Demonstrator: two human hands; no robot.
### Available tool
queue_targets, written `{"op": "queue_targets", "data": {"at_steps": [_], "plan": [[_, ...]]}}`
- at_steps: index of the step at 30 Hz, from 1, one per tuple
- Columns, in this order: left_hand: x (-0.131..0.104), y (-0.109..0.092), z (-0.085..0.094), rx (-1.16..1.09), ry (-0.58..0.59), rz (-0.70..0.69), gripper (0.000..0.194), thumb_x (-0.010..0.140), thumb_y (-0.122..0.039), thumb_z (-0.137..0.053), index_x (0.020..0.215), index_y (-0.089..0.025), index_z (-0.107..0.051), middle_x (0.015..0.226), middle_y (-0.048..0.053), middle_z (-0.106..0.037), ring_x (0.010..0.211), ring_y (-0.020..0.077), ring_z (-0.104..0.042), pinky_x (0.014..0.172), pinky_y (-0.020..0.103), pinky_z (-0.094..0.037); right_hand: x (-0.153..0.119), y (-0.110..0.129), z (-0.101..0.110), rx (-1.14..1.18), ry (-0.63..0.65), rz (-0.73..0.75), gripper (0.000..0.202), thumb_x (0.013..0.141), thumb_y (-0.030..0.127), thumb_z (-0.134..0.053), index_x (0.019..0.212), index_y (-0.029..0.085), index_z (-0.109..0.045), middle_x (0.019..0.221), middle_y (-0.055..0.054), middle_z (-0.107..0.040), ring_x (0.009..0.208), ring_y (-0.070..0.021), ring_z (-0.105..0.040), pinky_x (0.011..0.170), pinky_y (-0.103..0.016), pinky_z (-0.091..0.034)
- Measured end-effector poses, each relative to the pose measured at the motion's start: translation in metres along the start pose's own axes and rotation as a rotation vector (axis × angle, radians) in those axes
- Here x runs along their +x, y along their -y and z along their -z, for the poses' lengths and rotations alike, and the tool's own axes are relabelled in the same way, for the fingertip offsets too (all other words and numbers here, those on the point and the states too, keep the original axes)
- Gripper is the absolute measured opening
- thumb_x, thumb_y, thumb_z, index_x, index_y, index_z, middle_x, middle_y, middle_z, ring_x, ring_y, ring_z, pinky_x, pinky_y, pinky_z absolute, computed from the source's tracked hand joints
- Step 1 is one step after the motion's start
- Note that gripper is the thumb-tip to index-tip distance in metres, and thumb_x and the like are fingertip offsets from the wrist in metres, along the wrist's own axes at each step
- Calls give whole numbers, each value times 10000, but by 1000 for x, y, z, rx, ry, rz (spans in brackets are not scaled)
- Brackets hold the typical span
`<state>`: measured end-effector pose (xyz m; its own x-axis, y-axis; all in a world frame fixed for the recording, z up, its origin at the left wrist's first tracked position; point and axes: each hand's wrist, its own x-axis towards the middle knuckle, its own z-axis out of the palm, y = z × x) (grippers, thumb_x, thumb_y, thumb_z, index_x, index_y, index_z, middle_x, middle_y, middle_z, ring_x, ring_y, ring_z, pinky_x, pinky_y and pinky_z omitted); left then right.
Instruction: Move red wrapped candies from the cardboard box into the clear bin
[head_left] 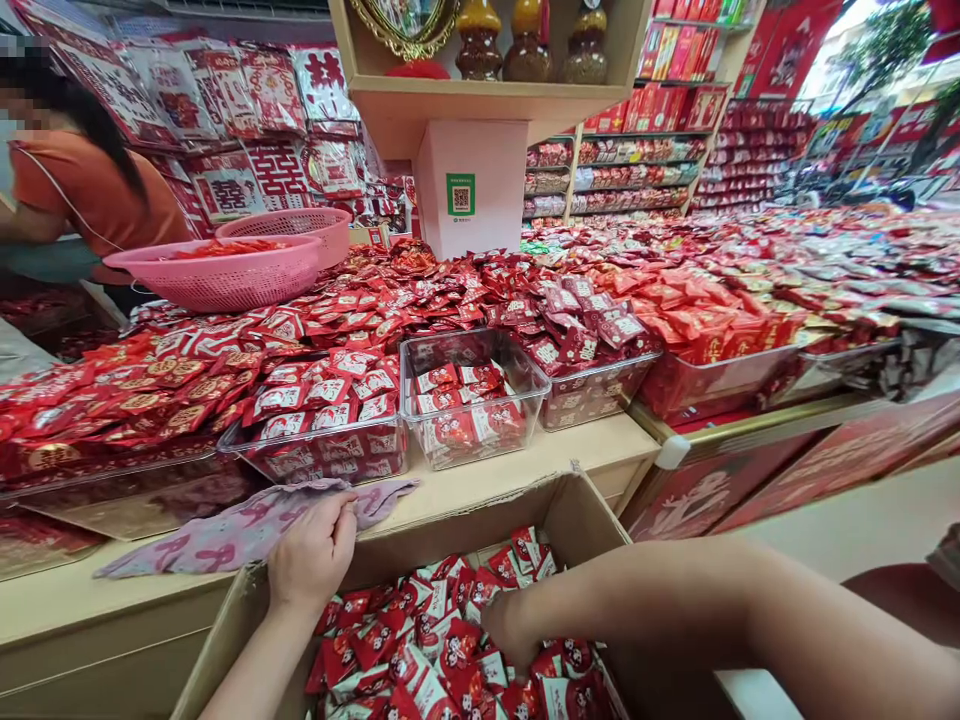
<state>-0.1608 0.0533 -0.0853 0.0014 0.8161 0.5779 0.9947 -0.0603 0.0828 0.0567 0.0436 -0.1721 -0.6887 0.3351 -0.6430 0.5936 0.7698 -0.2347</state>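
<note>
My left hand (315,548) is curled closed over the back rim of a cardboard box (487,522). Its knuckles touch a pink-and-mauve patterned cloth (255,522) on the counter ledge, and whatever the fingers grip is hidden. Inside the box lie many small red-and-white wrapped packets (442,635). Reaching in from the right, my right hand (514,628) is sunk among those packets, its fingers out of sight. Just behind the box stands a clear plastic bin (480,410), partly filled with similar red packets (457,390).
Clear bins (322,440) heaped with red packets line the counter ledge (592,445). Pink baskets (225,280) sit behind at left, near a person in an orange top (97,190). A white post with a QR code (460,197) rises in the middle.
</note>
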Motion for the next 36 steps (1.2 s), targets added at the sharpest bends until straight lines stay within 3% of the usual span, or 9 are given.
{"op": "queue_targets", "data": {"at_steps": [3, 4, 9, 14, 17, 20, 25, 32, 36], "plan": [[0, -1, 2, -18, 11, 14, 246, 785, -248, -394, 902, -185, -600, 880, 32, -666, 773, 181, -611, 648, 252, -404, 0, 2, 0, -23, 158, 0, 245, 492, 300, -692, 363, 190, -516, 485, 8, -555, 644, -194, -593, 513, -271, -442], [0, -2, 3, -26, 14, 19, 247, 784, -250, -395, 901, -184, -602, 878, 35, -666, 772, 186, -611, 645, 256, -405, -1, 4, 3, 25, 131, 3, 251, 509, 310, -684, 362, 193, -517, 460, 16, -537, 633, -189, -590, 513, -268, -439], [1, 1, 3, -92, 27, 56, 244, 778, -260, -406, 898, -192, -607, 869, 49, -667, 779, 201, -612, 629, 266, -413, -18, 8, 28, 393, -296, -25, 172, 548, 313, -665, 429, 224, -580, 391, 27, -493, 536, -162, -566, 500, -263, -429], [2, -1, 14, -263, 37, 65, 236, 790, -306, -409, 907, -197, -583, 849, 38, -669, 768, 164, -619, 672, 245, -460, -75, -3, 76, 516, -671, 119, 100, 612, 241, -617, 522, 226, -578, 481, 0, -554, 513, -136, -528, 493, -252, -401], [3, -28, 33, -682, 75, 189, 308, 829, -362, -343, 1007, -170, -504, 820, 51, -659, 709, 150, -625, 644, 254, -498, -105, -7, 105, 793, -867, 208, 163, 742, 300, -476, 635, 186, -522, 533, 3, -563, 462, -93, -493, 460, -222, -381], [5, -70, 48, -1213, 341, 378, 414, 816, -452, -329, 1134, -202, -417, 888, 66, -649, 704, 184, -628, 562, 292, -511, -113, -5, 119, 1226, -999, 255, 250, 765, 407, -440, 703, 164, -442, 519, 24, -537, 411, -69, -470, 416, -190, -365], [5, -107, 48, -1387, 548, 498, 450, 724, -450, -515, 1090, -197, -456, 798, 38, -641, 605, 173, -615, 451, 249, -463, -102, 3, 114, 1508, -1045, 331, 343, 711, 495, -491, 700, 160, -417, 461, 48, -505, 421, -76, -495, 420, -176, -340], [1, -102, 51, -1356, 492, 563, 395, 623, -455, -613, 926, -206, -563, 720, 12, -630, 524, 139, -569, 436, 228, -429, -105, 6, 107, 1572, -944, 360, 383, 633, 498, -576, 735, 144, -473, 540, 33, -527, 460, -71, -482, 448, -184, -340], [-1, -99, 53, -1317, 502, 688, 391, 554, -470, -653, 835, -204, -599, 640, 2, -624, 566, 159, -575, 481, 238, -432, -100, -1, 100, 1418, -1037, 300, 325, 651, 461, -578, 685, 142, -524, 628, 11, -547, 563, -83, -481, 516, -196, -362]]}}
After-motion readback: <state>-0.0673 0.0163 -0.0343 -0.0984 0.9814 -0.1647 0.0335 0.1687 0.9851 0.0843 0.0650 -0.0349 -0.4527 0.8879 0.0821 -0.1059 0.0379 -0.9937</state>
